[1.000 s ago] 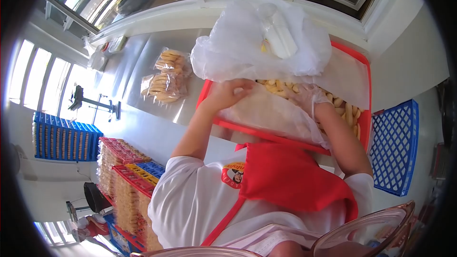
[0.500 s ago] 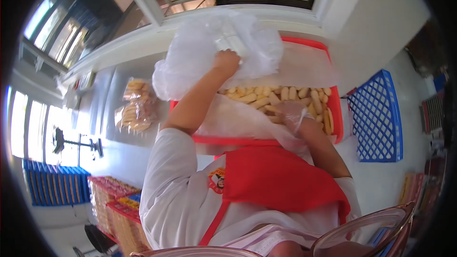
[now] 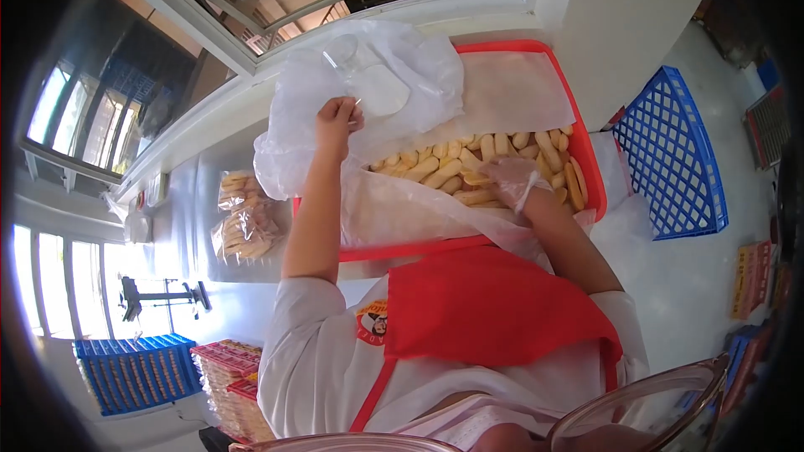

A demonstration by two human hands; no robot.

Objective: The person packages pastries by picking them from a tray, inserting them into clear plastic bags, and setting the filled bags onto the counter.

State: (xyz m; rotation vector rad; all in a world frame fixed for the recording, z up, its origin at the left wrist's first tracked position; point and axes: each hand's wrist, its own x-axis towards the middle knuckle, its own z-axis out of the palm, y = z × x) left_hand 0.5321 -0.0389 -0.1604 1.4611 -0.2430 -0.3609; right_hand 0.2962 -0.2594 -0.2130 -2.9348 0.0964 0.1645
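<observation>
A red crate [image 3: 578,121] lined with white paper holds many finger-shaped biscuits [image 3: 440,172]. My right hand [image 3: 509,179], in a clear plastic glove, is down among them, its fingers closed around a biscuit at the fingertips. Over the crate's left side lies a crumpled white plastic sheet [image 3: 285,130] with a stack of clear plastic bags [image 3: 381,90] on it. Beside that stack is my bare left hand [image 3: 339,121], raised with curled fingers pinched together. A small shiny edge shows at its fingertips, too small to name.
Filled clear packs of biscuits [image 3: 244,230] lie on the metal table [image 3: 188,226] to the left. A blue plastic crate [image 3: 674,159] stands at the right. Lower left are a blue crate [image 3: 138,372] and stacked packs [image 3: 230,381]. A window [image 3: 276,0] is ahead.
My left hand has drawn back from the plastic bags, toward the left, with its fingers curled. My right hand stays among the biscuits. The view has shifted slightly.
</observation>
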